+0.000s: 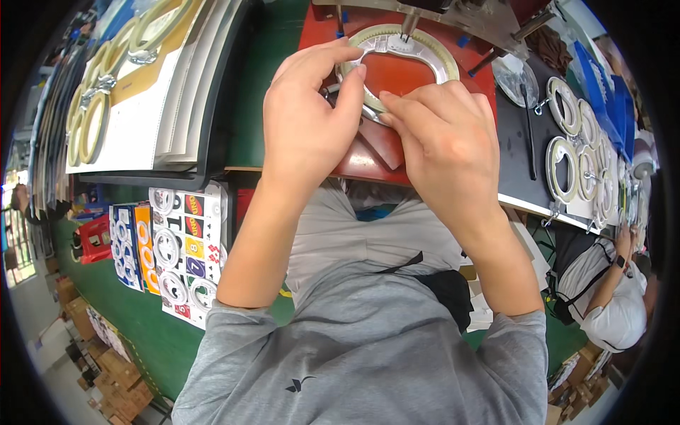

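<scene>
Head view: a rod (409, 27) overhangs the ring (444, 60) between sheets (170, 92) and pale rings (575, 157).

Grey shirt (397, 354), black leaf print (299, 384); pale trousers (361, 237).

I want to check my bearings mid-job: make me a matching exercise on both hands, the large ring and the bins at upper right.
Column one:
1. Left hand
2. Large ring
3. Bins
4. Right hand

Column two:
A. Blue
B. Fingertips at the ring's near side
C. Thumb and forefinger at the ring's left side
D. Cream and silver, with a red surface showing through its opening

Right pairs: 1-C, 2-D, 3-A, 4-B
</scene>
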### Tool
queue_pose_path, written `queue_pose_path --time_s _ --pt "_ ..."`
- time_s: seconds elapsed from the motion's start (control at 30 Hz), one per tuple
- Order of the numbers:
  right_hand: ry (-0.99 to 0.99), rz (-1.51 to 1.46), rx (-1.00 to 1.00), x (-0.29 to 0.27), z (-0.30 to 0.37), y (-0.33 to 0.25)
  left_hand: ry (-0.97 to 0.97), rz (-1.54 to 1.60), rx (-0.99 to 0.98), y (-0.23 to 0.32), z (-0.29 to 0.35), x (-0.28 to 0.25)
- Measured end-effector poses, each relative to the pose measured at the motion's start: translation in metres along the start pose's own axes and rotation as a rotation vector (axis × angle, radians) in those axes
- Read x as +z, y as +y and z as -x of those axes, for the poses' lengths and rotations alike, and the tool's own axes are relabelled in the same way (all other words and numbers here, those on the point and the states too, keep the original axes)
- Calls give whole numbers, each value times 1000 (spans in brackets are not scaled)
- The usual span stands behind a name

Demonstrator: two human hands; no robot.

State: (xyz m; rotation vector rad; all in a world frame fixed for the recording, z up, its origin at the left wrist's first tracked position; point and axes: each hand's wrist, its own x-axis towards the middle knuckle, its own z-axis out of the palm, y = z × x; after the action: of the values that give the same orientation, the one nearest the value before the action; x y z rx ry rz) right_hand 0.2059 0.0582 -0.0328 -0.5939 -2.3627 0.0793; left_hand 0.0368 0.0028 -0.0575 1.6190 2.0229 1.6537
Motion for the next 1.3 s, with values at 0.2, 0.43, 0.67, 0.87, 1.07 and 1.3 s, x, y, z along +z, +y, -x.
queue_pose_path --time_s 0.2,0.43,0.67,0.87,1.07,1.3 --pt "-53 50 -83 2 2 5 56 262 -132 -7 1 11" --pt "-111 32 -19 -10 -2 2 62 215 -63 1 -5 0" --pt "-34 24 90 20 -19 39 109 179 57 -9 -8 8" --pt "-197 34 242 19 -16 35 24 25 82 15 -16 -10" --pt "-245 -11 206 12 -26 38 -2 -4 136 -9 -13 0" --pt "41 -18 35 -3 -2 20 115 103 112 -18 0 9"
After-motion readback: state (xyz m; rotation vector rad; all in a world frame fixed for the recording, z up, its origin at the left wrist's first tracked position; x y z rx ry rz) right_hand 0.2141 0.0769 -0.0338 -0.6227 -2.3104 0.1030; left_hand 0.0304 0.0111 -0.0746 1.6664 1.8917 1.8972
